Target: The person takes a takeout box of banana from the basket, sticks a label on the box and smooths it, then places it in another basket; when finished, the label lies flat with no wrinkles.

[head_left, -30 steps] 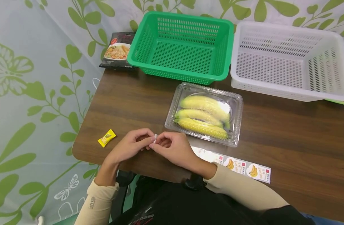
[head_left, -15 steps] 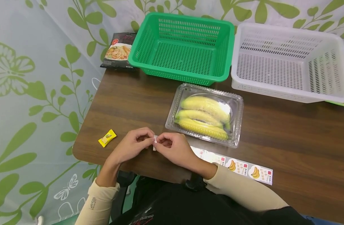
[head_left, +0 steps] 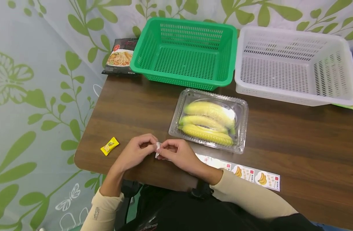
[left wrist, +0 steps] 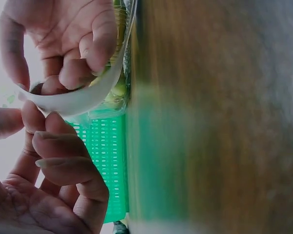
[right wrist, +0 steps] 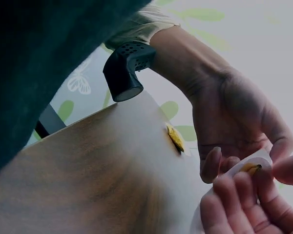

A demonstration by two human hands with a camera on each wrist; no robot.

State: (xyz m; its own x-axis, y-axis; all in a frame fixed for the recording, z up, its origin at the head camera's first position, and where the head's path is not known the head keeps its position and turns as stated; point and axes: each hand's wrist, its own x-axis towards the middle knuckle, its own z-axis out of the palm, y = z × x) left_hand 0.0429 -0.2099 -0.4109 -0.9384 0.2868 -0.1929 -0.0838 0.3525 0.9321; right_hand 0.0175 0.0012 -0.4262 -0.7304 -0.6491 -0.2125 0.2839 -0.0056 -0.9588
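Head view: a white label [head_left: 157, 152] is being pinched by the left hand [head_left: 138, 151] and the right hand [head_left: 180, 155] at their fingertips, over the wooden table [head_left: 130, 115]. By the left wrist view its surface is being shown bowed and plain; by the right, a yellow banana print [right wrist: 248, 167]. Similar labels [head_left: 267, 180] are being partly covered by the right sleeve [head_left: 248, 192].

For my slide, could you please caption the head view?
Left hand and right hand hold white paper near a clear box of bananas, with a green basket and white basket behind.
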